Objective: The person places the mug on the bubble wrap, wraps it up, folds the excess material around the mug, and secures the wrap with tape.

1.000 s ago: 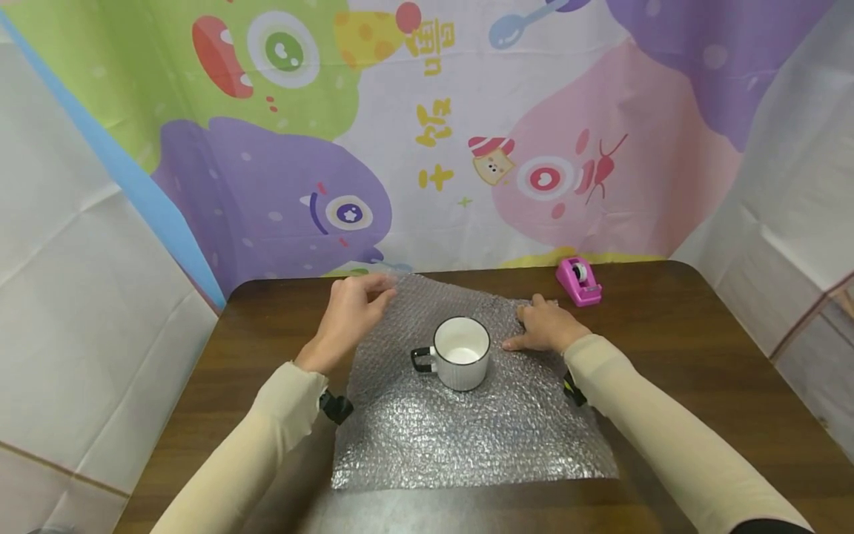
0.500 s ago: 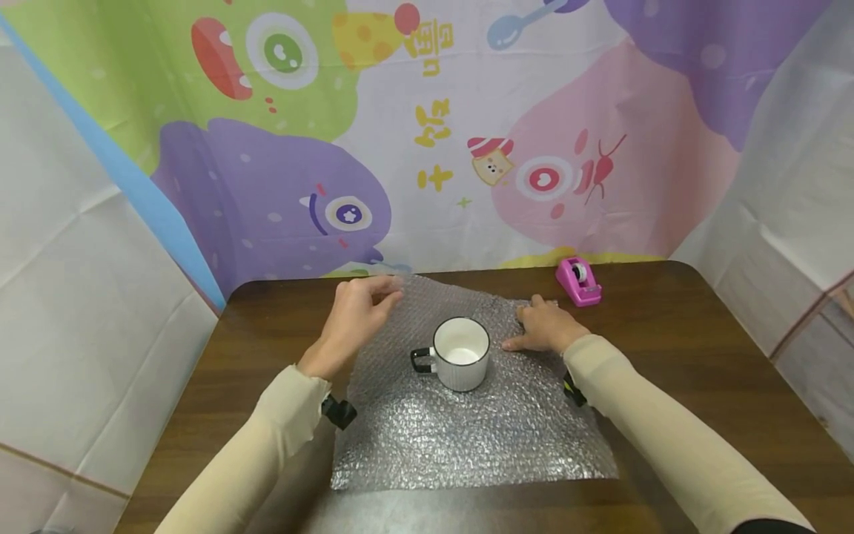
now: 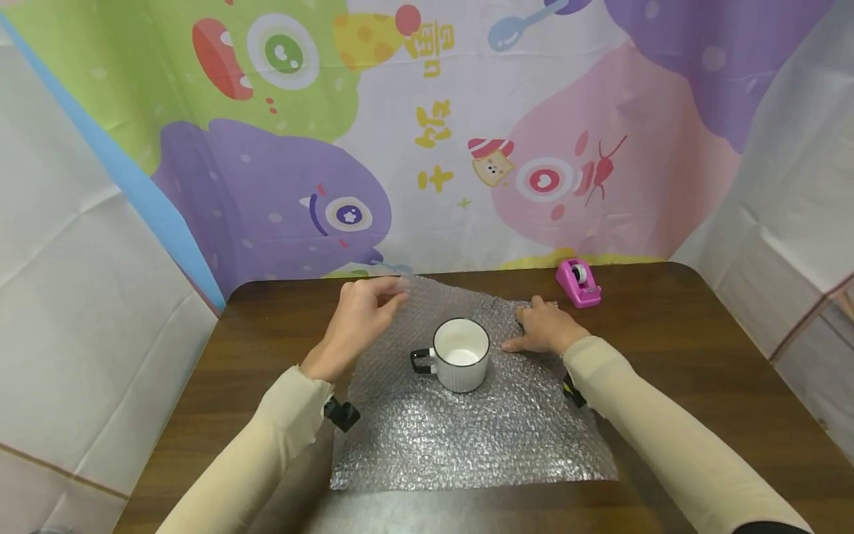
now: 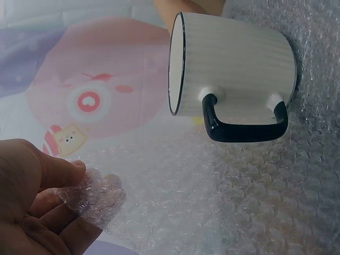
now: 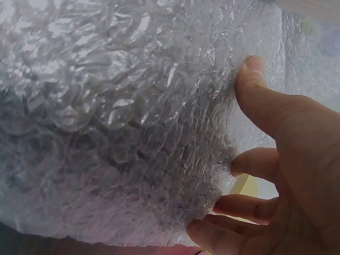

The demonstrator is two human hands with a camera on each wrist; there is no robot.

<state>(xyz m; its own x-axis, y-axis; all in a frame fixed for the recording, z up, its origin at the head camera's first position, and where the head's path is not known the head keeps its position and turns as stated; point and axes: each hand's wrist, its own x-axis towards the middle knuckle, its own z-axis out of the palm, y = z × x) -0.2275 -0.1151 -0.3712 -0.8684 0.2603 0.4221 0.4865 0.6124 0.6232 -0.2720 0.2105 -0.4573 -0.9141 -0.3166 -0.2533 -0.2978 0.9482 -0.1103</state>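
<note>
A white mug point(image 3: 461, 356) with a black rim and black handle stands upright on a sheet of clear bubble wrap point(image 3: 467, 437). My left hand point(image 3: 360, 319) pinches the wrap's far left corner between thumb and fingers. The left wrist view shows that corner raised, with fingertips visible through the plastic and the mug's handle point(image 4: 244, 132) facing this side. To the right of the mug, my right hand point(image 3: 545, 328) rests its spread fingertips on the wrap near its far right corner. In the right wrist view, the thumb point(image 5: 254, 71) and fingers touch the bubbled surface.
A pink tape dispenser point(image 3: 579, 282) sits at the back right of the dark wooden table point(image 3: 694, 356). Behind the table hangs a cartoon-printed curtain point(image 3: 440, 222). Pale sheets point(image 3: 73, 282) close off both sides.
My left hand has moved slightly to the right, carrying the pinched wrap corner with it. The right hand and the mug stay where they were.
</note>
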